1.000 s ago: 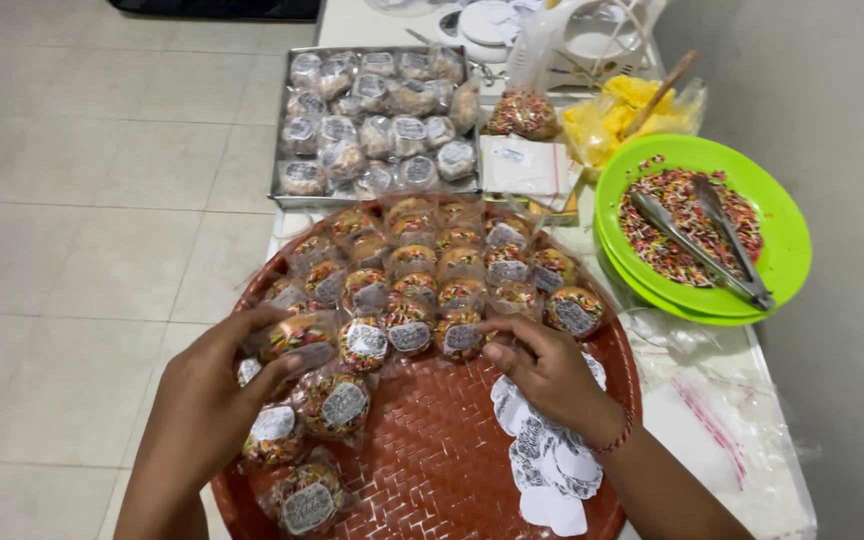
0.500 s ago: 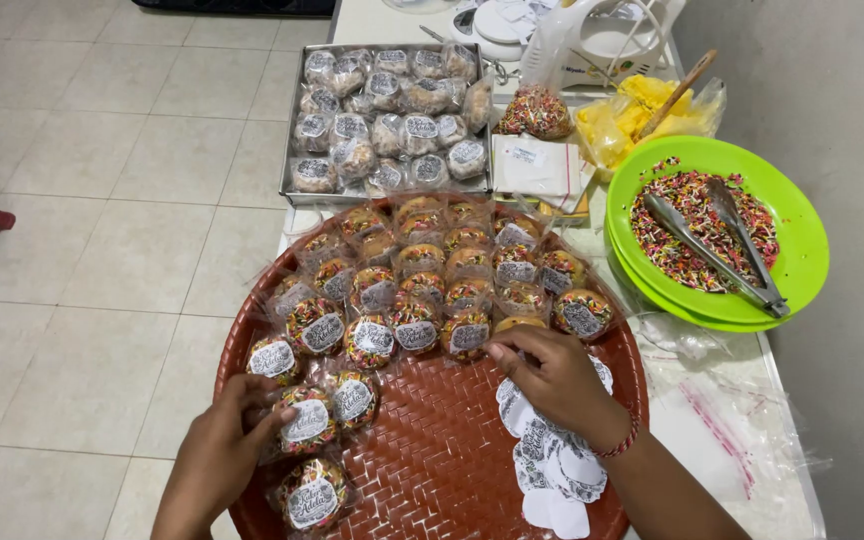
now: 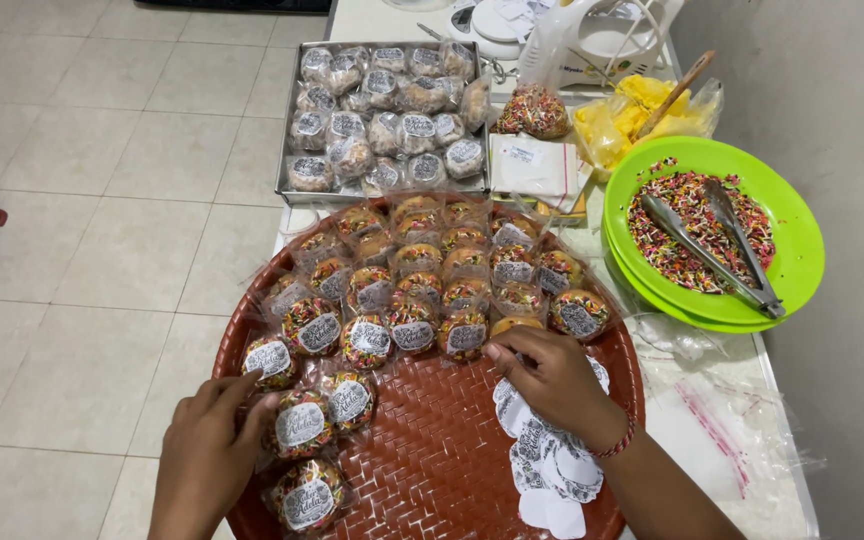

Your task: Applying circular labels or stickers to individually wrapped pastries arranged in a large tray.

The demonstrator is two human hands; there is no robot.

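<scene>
1. Left hand point(image 3: 207, 455): fingers pinch a clear-wrapped sprinkle doughnut with a round white label point(image 3: 301, 424) at the near-left rim of the round woven reddish-brown tray point(image 3: 432, 460), steadying it in its row.
2. Right hand point(image 3: 552, 378): fingers curled onto an unlabelled wrapped doughnut point(image 3: 514, 326) (grip partly hidden), beside a sheet of white round stickers point(image 3: 549, 462) kept within reach.

Bright, even, diffuse light, soft faint shadows under the hands, mild glare on the clear wrappers beyond the fingers, colours vivid, focus sharp around the hands, slight softness and wide-angle stretch toward the frame edges far from them, no motion blur
</scene>
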